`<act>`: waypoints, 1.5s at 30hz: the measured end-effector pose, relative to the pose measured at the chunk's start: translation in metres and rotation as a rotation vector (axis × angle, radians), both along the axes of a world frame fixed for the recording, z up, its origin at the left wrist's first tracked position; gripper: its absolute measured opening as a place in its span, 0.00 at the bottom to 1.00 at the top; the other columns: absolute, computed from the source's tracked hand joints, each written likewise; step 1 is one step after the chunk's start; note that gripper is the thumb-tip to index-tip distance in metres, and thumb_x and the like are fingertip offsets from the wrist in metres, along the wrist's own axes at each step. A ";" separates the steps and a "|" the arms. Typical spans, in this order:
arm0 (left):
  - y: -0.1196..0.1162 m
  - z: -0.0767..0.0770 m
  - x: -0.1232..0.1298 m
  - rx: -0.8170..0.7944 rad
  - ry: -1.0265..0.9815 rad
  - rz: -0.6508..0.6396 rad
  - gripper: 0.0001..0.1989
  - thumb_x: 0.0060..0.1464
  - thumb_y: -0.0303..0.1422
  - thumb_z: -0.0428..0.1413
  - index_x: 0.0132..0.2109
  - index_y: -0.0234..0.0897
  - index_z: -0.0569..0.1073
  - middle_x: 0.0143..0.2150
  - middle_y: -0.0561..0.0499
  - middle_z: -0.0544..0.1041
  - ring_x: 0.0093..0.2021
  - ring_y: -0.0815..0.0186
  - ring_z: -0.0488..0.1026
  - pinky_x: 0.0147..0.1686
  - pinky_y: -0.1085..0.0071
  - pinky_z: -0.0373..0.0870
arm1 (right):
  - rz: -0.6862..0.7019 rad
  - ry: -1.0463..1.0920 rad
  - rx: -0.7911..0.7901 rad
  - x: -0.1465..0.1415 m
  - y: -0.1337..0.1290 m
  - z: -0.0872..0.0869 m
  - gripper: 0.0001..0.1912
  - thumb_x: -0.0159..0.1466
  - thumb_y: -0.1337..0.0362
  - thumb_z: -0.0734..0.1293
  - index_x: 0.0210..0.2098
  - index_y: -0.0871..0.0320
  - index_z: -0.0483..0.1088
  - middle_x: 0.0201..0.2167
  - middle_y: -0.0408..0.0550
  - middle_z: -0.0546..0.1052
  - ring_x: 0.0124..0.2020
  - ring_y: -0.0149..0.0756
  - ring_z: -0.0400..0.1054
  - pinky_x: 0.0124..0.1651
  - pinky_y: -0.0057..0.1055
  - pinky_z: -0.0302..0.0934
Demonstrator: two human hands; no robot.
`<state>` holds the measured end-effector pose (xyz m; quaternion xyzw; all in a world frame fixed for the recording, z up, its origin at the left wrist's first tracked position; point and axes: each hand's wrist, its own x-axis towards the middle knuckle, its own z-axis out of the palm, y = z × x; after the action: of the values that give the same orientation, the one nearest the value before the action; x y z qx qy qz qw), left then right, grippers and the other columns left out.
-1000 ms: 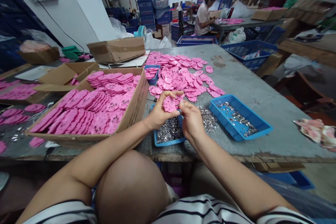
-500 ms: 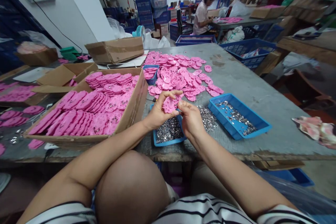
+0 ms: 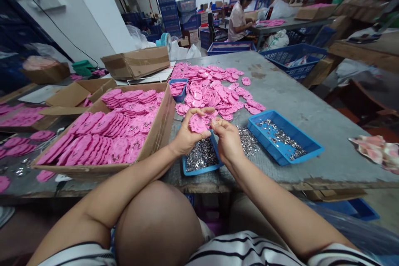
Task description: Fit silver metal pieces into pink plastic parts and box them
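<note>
My left hand (image 3: 186, 136) grips a pink scalloped plastic piece (image 3: 198, 123) between thumb and fingers, above the table. Close against the right edge of that piece, my right hand (image 3: 227, 136) has its thumb and forefinger pinched together; whatever is between them is too small to make out. Under the hands stands a blue tray (image 3: 203, 171) filled with small shiny metal parts (image 3: 201, 154). More such parts lie loose on the table just right of my right hand. Beyond the hands spreads a heap of pink pieces (image 3: 212, 91).
A cardboard box (image 3: 168, 122) packed with stacked pink pieces stands at left. To the right is a second blue tray (image 3: 282, 160) with scattered metal parts. A small blue basket (image 3: 181, 96) sits by the heap. A person (image 3: 238, 20) works at a farther table.
Both hands stay close together at the pink piece, which has shifted slightly left and shows more of its face. My right fingertips are now at its right edge.
</note>
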<state>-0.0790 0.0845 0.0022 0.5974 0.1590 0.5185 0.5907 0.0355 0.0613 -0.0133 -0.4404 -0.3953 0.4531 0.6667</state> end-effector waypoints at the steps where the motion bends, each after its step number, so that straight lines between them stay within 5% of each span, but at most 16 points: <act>1: 0.000 0.000 0.000 0.005 -0.005 0.000 0.23 0.42 0.29 0.67 0.41 0.42 0.63 0.53 0.50 0.73 0.58 0.62 0.67 0.60 0.60 0.57 | 0.006 0.044 -0.016 -0.001 -0.001 0.002 0.14 0.52 0.54 0.70 0.19 0.55 0.67 0.27 0.45 0.71 0.34 0.36 0.63 0.41 0.34 0.59; 8: 0.005 -0.004 0.000 0.056 -0.007 -0.018 0.23 0.41 0.30 0.67 0.41 0.42 0.63 0.53 0.49 0.73 0.58 0.60 0.67 0.59 0.58 0.58 | 0.040 0.227 -0.029 -0.005 -0.006 0.014 0.11 0.46 0.59 0.73 0.18 0.57 0.69 0.24 0.40 0.67 0.27 0.29 0.58 0.37 0.30 0.57; 34: 0.008 -0.004 -0.007 0.278 0.109 0.007 0.19 0.48 0.32 0.64 0.43 0.43 0.63 0.55 0.49 0.72 0.59 0.61 0.67 0.58 0.58 0.59 | 0.026 -0.004 0.014 0.003 -0.001 0.005 0.14 0.51 0.56 0.71 0.18 0.56 0.65 0.27 0.43 0.70 0.33 0.34 0.62 0.41 0.34 0.58; 45: 0.008 -0.007 -0.006 0.226 0.099 0.012 0.21 0.47 0.35 0.65 0.44 0.43 0.64 0.56 0.47 0.72 0.59 0.59 0.67 0.60 0.54 0.57 | -0.060 -0.050 0.108 -0.001 0.001 -0.004 0.14 0.51 0.55 0.72 0.22 0.56 0.66 0.30 0.43 0.70 0.36 0.35 0.63 0.44 0.35 0.58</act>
<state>-0.0847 0.0927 -0.0046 0.6843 0.1320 0.5064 0.5078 0.0349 0.0626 -0.0171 -0.4265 -0.4223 0.3998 0.6927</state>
